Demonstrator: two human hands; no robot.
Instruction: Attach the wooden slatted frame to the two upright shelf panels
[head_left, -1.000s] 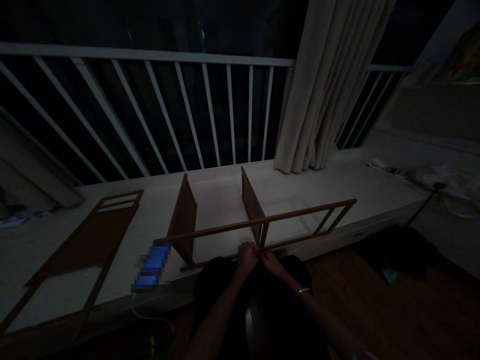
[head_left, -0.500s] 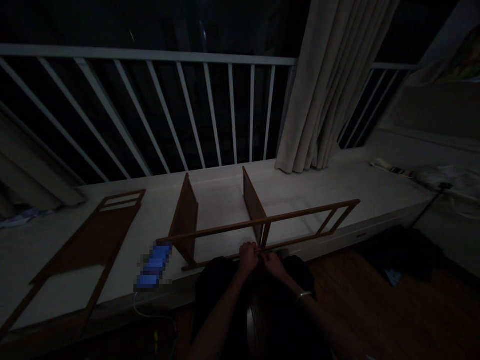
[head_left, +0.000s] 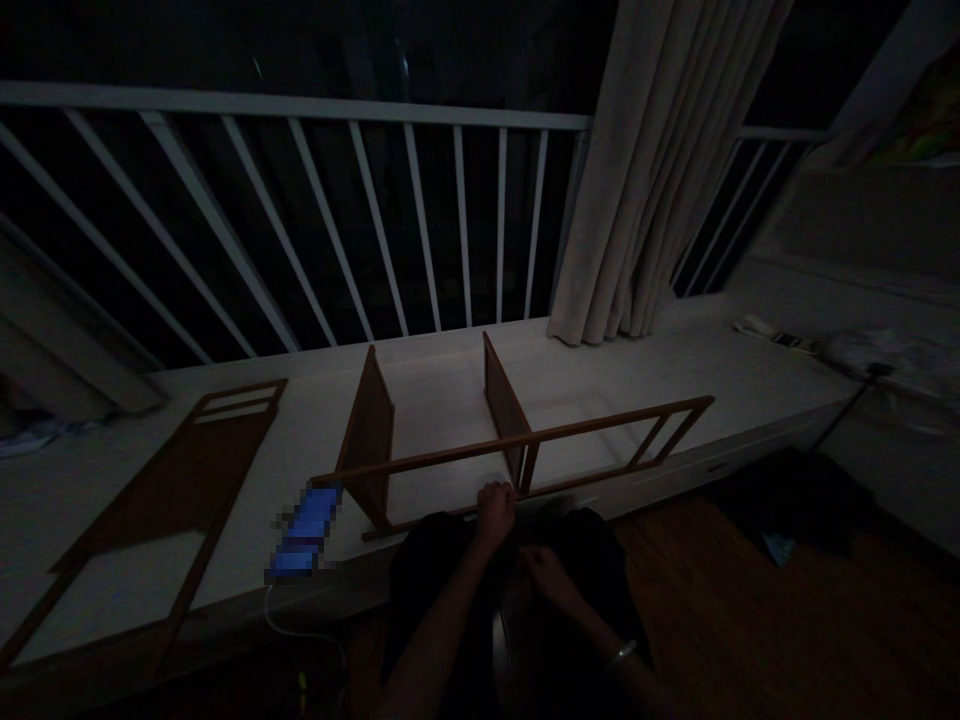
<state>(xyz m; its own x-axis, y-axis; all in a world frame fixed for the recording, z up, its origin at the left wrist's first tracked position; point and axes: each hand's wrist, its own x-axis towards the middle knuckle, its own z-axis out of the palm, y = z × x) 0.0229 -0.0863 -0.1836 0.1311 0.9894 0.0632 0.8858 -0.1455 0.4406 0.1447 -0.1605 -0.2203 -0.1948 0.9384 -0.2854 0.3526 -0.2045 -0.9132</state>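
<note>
A brown wooden frame (head_left: pixel 600 424) with side rails and end slats stands on edge on the white ledge, two upright panels joined to it: a left panel (head_left: pixel 366 430) and a middle panel (head_left: pixel 504 400). My left hand (head_left: pixel 496 512) is closed around the lower rail beside the middle panel's joint. Closer to my lap, apart from the wood, is my right hand (head_left: pixel 547 575). Its fingers are pinched together; whatever they hold, if anything, is too dark and small to make out.
A separate wooden panel (head_left: pixel 180 465) lies flat on the ledge at left. Near it rests a blurred blue-screened device (head_left: pixel 306 530) with a white cable (head_left: pixel 296 630). White railing (head_left: pixel 465 230) and a beige curtain (head_left: pixel 637 200) stand behind. Dark cloth (head_left: pixel 795 505) lies on the floor.
My right hand has drawn back from the lower rail toward my lap. My left hand stays at the joint, and the wooden frame has not visibly moved.
</note>
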